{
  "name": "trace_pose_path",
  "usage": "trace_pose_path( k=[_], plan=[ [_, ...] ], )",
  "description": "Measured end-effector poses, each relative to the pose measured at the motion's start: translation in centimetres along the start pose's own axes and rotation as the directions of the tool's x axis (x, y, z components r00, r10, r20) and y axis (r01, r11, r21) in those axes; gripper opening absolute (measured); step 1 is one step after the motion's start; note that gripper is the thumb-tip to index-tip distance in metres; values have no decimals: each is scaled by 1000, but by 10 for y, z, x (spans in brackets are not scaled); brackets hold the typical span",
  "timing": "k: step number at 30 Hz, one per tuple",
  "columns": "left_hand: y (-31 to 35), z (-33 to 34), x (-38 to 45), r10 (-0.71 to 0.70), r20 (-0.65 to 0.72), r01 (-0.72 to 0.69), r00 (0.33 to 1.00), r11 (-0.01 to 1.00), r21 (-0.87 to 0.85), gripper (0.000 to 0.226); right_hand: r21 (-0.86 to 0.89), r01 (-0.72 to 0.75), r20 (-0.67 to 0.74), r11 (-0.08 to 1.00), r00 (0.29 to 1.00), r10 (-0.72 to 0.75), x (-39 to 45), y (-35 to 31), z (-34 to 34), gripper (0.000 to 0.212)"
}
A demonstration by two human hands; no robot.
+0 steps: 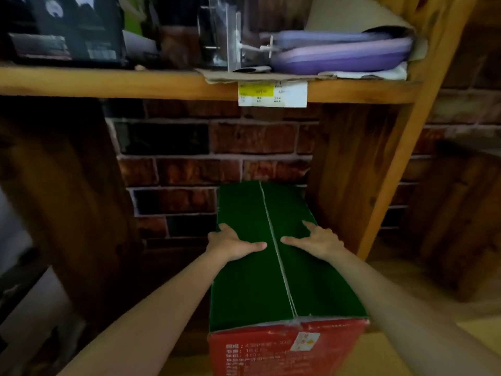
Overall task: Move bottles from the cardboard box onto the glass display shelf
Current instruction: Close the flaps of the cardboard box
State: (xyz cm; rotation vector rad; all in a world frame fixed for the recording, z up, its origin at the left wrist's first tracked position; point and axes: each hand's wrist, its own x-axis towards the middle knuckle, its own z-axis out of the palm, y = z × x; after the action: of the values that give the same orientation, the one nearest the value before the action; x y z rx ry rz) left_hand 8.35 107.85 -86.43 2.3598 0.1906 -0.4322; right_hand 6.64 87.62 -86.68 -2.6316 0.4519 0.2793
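A closed cardboard box (271, 280) with a green top and a red front face stands in the lower bay of a wooden shelf unit. A taped seam runs down the middle of its top. My left hand (233, 244) lies flat on the top, left of the seam, with fingers spread and curling over the left edge. My right hand (317, 241) lies flat to the right of the seam, fingers spread. No bottles show; the box hides its contents. No glass display shelf is in view.
A wooden shelf board (108, 82) runs above, with a price label (272, 95) on its edge. On it sit a dark box (65, 31), a clear stand (233, 39) and a purple case (341, 52). A brick wall (189, 147) is behind; a wooden post (401, 158) stands at right.
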Motion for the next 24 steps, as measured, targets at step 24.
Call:
trace_pose_path(
  k=[24],
  plan=[
    [11,29,28,31,-118,15,993,929,369,102,-232,25,4,972,1000,-25,41,-8,18,88]
  ],
)
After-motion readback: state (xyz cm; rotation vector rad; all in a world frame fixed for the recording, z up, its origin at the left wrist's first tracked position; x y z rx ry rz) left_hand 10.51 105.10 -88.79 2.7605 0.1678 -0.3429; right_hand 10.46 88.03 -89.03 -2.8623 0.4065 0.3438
